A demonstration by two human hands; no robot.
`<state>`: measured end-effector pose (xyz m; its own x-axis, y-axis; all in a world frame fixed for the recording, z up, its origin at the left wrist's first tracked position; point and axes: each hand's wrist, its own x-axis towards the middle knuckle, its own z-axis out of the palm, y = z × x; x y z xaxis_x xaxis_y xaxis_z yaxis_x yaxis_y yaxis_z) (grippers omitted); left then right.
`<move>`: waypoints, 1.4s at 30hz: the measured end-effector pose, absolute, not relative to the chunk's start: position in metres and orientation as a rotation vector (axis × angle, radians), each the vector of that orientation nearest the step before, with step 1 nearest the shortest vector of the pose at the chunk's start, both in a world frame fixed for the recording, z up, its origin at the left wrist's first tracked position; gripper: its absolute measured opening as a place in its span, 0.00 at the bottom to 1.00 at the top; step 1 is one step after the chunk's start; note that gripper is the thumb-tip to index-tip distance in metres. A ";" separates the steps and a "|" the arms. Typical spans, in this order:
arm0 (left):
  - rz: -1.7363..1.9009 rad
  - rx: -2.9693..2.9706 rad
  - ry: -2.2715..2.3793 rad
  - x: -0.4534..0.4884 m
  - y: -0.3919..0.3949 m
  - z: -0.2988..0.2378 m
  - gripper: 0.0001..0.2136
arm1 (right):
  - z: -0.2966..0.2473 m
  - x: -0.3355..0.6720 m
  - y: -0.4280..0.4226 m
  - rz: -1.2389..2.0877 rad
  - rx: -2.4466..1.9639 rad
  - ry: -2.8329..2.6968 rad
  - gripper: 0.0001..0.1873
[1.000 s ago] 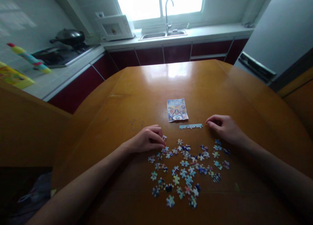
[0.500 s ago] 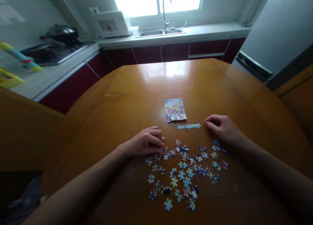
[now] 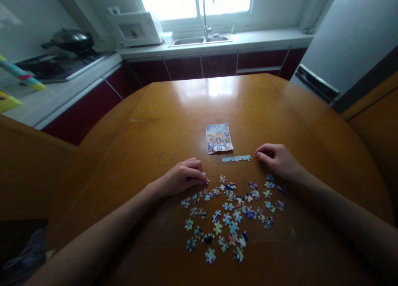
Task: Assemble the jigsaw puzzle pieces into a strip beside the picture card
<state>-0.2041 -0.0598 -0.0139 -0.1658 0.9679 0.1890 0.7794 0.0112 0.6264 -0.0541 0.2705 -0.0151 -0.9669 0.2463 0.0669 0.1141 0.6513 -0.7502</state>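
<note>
Several loose jigsaw pieces (image 3: 231, 213) lie scattered on the round wooden table (image 3: 174, 111) in front of me. My left hand (image 3: 182, 180) rests at the left edge of the scatter, fingers curled together with their tips on a piece (image 3: 206, 180). My right hand (image 3: 276, 160) lies at the upper right of the pieces, fingers curled, its tips just right of a short joined strip of pieces (image 3: 236, 158). A small printed picture card (image 3: 219, 138) lies flat just beyond the strip.
Behind the table runs a kitchen counter with a sink and tap (image 3: 200, 39), a white microwave (image 3: 135, 28) and a wok on a stove (image 3: 68, 41). A grey refrigerator (image 3: 338, 49) stands at the right. A wooden chair back (image 3: 27, 161) is at the left.
The head view has drifted slightly, shifting everything left and up. Both hands stay in nearly the same places on the table; the left fingertips remain at the same piece.
</note>
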 end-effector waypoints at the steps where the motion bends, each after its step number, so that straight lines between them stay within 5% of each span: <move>1: 0.917 1.806 2.008 -0.204 -0.060 -0.014 0.07 | -0.015 -0.054 0.270 1.212 -0.295 -2.700 0.09; 21: 0.631 2.186 2.195 -0.153 -0.046 0.001 0.13 | 0.003 -0.022 0.215 1.143 0.137 -2.694 0.08; 28: 0.690 2.116 2.293 -0.163 -0.046 -0.003 0.11 | -0.006 -0.023 0.211 0.886 0.127 -2.789 0.07; 34: 0.963 2.150 2.200 -0.167 -0.048 -0.003 0.08 | -0.004 -0.028 0.224 1.006 0.020 -2.705 0.05; 42: 0.816 2.121 2.180 -0.167 -0.043 -0.001 0.10 | -0.005 -0.025 0.219 1.004 0.136 -2.760 0.08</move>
<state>-0.1666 -0.0428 -0.0010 -0.0929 0.9305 0.3543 0.9343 -0.0415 0.3540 -0.0252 0.2190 -0.0046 -0.9754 -0.0176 0.2195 -0.1545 0.7649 -0.6253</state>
